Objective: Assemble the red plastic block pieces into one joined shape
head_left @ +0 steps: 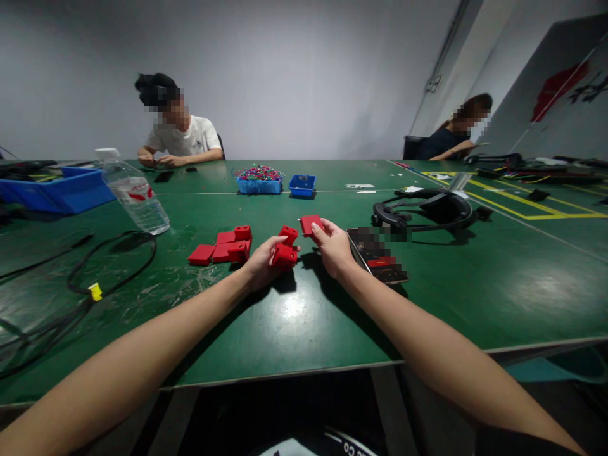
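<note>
My left hand [262,265] is closed around a red block-like piece [285,256] with small holes in its raised parts. To its right, my right hand [335,248] pinches a flat red square piece [311,224], held a little above the table and apart from the block. Fingers hide part of both pieces. Left of my left hand, several similar red pieces [221,247] lie together on the green table [332,329]. Right beside my right wrist lies a phone [368,250], its screen partly blurred out.
A clear water bottle [137,196] leans at the left, near black cables [114,278]. Farther back stand a blue bin of coloured bits [259,185], a small blue tray [302,185] and a larger blue bin [61,193]. A black headset [427,212] lies right. Two people sit opposite.
</note>
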The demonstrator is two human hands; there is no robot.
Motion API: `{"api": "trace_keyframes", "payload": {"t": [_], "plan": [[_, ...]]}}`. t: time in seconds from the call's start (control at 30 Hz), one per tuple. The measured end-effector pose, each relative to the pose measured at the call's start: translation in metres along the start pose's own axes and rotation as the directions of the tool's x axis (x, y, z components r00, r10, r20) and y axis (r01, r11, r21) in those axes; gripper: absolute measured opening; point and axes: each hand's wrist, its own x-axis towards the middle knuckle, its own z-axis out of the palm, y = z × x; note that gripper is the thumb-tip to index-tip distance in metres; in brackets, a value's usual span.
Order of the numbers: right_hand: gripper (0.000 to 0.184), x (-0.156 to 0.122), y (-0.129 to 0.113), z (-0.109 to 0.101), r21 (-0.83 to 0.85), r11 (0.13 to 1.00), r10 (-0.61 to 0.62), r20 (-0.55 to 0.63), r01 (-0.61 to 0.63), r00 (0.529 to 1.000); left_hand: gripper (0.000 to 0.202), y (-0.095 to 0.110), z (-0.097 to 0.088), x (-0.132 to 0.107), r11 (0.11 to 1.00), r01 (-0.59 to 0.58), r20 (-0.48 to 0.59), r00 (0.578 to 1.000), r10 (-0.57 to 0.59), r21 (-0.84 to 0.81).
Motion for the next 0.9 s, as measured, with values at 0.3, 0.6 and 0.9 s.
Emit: {"api": "trace_keyframes", "payload": {"t": [0.3,0.6,0.9], "plan": [[0.024,-0.004,-0.003,0.004,0.172,0.983,0.061,0.052,-0.069,0.997,0.021,-0.003,-0.002,0.002,0.999,-0.046,0.025,0.999,0.046,0.019],[0.019,-0.011,-0.013,0.007,0.074,0.997,0.042,-0.068,-0.037,0.997,0.022,-0.004,-0.003,0.002,0.999,-0.047,0.028,0.999,0.047,0.014],[0.014,-0.010,-0.018,0.011,0.189,0.966,0.195,-0.077,-0.177,0.978,0.026,-0.003,-0.004,0.002,0.999,0.004,-0.003,1.000,-0.003,0.036]]}}
